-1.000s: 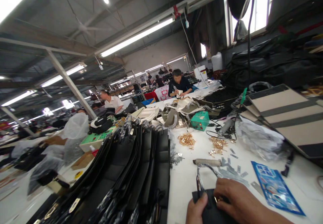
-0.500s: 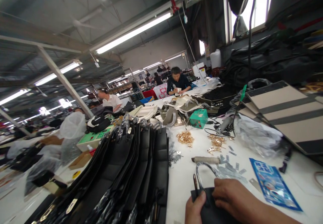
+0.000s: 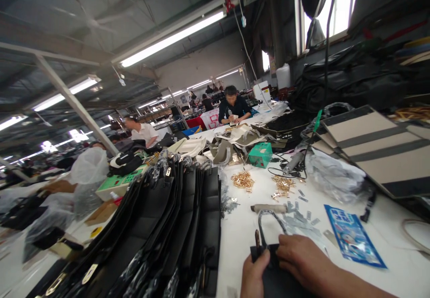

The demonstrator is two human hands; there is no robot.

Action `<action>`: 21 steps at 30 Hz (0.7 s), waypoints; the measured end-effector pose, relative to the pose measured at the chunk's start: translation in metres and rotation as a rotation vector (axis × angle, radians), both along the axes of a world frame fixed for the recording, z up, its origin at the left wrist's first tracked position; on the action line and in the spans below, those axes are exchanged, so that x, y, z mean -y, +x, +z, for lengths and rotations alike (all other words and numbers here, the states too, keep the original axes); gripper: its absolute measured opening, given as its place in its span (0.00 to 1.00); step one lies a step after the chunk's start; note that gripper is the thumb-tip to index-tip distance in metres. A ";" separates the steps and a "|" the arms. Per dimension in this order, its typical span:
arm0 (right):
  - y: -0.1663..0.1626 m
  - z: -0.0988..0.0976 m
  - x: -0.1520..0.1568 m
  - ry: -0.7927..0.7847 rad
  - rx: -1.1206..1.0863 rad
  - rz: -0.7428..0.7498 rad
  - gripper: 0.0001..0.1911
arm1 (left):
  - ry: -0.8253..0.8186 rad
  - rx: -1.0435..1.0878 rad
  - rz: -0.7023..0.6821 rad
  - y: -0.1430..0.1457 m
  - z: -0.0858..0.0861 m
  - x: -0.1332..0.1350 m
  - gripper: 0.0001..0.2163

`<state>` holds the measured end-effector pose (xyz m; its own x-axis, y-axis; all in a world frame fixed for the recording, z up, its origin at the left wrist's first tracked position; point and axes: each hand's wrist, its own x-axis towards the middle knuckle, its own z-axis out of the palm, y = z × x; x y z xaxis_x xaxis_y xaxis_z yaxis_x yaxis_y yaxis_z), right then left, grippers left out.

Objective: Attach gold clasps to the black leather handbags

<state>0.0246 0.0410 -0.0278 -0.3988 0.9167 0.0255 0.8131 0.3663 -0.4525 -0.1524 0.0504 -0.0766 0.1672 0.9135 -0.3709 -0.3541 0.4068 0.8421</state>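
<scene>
Near the bottom edge, a black handbag [image 3: 273, 273] with a plastic-wrapped loop handle lies between my hands. My left hand [image 3: 254, 274] is closed on its left edge, thumb on top, next to a narrow strap with a gold-coloured tip [image 3: 257, 239]. With fingers curled, my right hand [image 3: 302, 256] grips the bag's top edge to the right of the handle. The bag's lower part runs out of view. Just beyond the handle lie a greyish roll [image 3: 269, 208] and scattered flat metal plates [image 3: 298, 222].
A dense row of black bags [image 3: 181, 213] stands on the left. Two piles of gold-coloured hardware [image 3: 242, 180], a green box [image 3: 260, 155] and a blue packet [image 3: 354, 235] lie on the white table. Stiff panels [image 3: 372, 145] rest at right. A co-worker [image 3: 233, 107] sits at the far end.
The view has shifted slightly, so most things sit a little further left. Both hands keep their hold on the handbag, with little visible change in their grip.
</scene>
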 end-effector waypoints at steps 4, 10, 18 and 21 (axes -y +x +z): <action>0.006 0.005 0.005 0.011 -0.122 0.003 0.08 | 0.052 -0.046 -0.039 -0.002 0.010 0.001 0.31; 0.013 0.019 0.009 0.000 -0.191 0.010 0.07 | 0.134 -0.091 -0.051 -0.002 0.014 0.002 0.31; 0.017 0.018 0.007 -0.038 -0.243 0.007 0.06 | 0.039 -0.026 -0.001 0.001 0.006 0.000 0.36; 0.017 0.016 0.007 -0.040 -0.245 -0.013 0.04 | 0.062 0.014 -0.011 0.001 0.006 0.001 0.32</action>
<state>0.0417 0.0339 -0.0121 -0.3736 0.9238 0.0837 0.6818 0.3347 -0.6505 -0.1515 0.0497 -0.0710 0.1820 0.9327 -0.3112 -0.3614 0.3578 0.8610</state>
